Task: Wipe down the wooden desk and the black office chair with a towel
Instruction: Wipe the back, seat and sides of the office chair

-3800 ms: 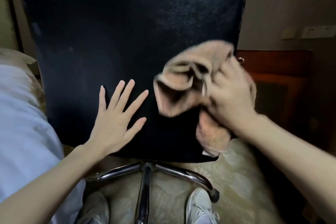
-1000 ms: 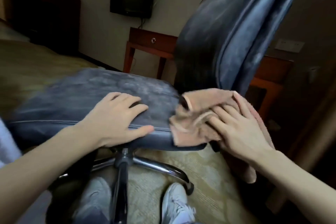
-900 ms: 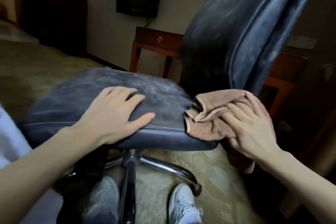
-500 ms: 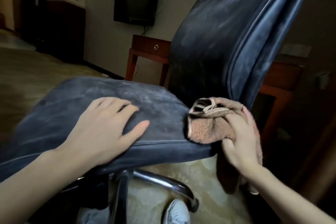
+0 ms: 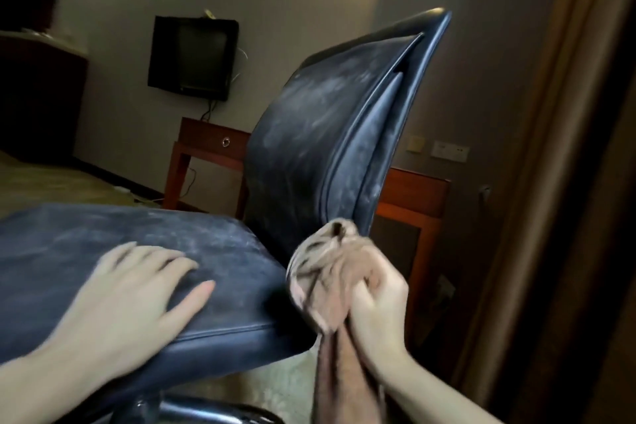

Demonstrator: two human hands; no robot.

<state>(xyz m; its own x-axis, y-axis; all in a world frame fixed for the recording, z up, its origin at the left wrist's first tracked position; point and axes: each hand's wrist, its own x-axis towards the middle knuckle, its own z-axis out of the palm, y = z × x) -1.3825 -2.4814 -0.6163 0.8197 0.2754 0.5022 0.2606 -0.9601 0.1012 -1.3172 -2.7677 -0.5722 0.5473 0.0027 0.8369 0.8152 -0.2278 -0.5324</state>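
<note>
Towel (image 5: 323,274) now bunched in right hand (image 5: 377,308), left hand (image 5: 137,299) on chair (image 5: 316,134)

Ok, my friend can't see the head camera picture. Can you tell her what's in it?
A person's right hand grips a bunched brown towel at the rear corner of the seat of a dusty black office chair, while the left hand rests flat on the seat. Behind the chair stand a wooden desk and a wall-mounted TV.

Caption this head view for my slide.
Left hand rests on dusty black chair seat; right hand grips crumpled tan towel.
</note>
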